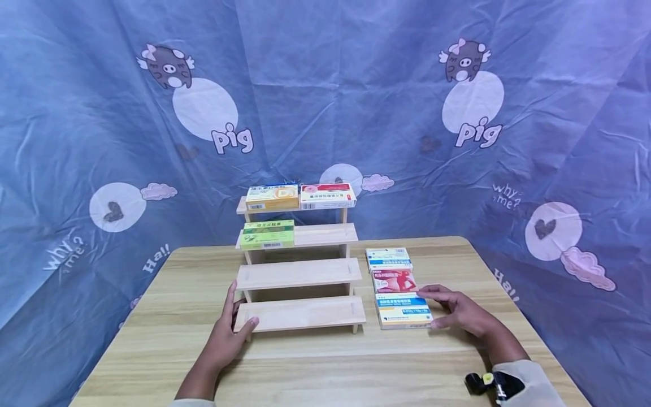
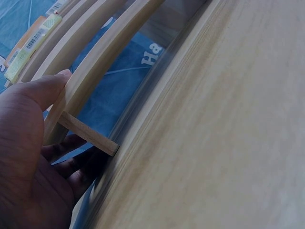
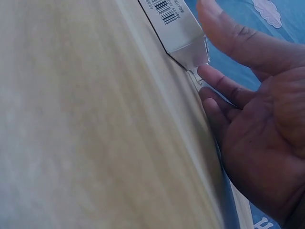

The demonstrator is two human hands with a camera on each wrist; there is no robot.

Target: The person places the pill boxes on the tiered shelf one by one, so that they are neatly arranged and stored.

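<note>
A wooden stepped display rack (image 1: 300, 314) stands on the table. At its left end my left hand (image 1: 227, 333) grips the lowest step, thumb on the front edge and fingers round the side; the left wrist view shows the thumb (image 2: 50, 88) on the wood. To the right of the rack lie medicine boxes in a column: a blue-and-white box (image 1: 389, 259) at the back, a red box (image 1: 394, 281) in the middle and a blue, white and yellow box (image 1: 404, 311) in front. Beside the front box is my right hand (image 1: 460, 311), its relaxed fingertips right at the box's right end.
On the top step sit an orange-and-white box (image 1: 272, 197) and a red-and-white box (image 1: 328, 195). A green box (image 1: 268, 234) sits on the step below, at the left. Behind the wooden table (image 1: 305, 379) hangs a blue printed cloth (image 1: 325, 85).
</note>
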